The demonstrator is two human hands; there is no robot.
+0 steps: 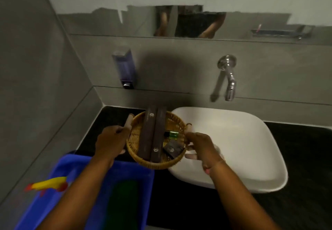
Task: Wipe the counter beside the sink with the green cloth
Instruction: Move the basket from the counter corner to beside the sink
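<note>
I am gripping the wicker basket [158, 159] by its handles, left hand [109, 142] and right hand [203, 146] clamped; green cloth [124, 199] blurring in the blue tub [75, 168].

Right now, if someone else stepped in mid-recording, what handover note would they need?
Left hand: closed on the left handle of the wicker basket.
Right hand: gripping the basket's right handle.
The basket holds two brown boxes, a small green bottle and a dark packet; it sits between the blue bin and the white sink.
Green cloth: in the bin, untouched.
Done: no wiping visible.
Left: clear the basket from the black counter, take the cloth, wipe.
</note>
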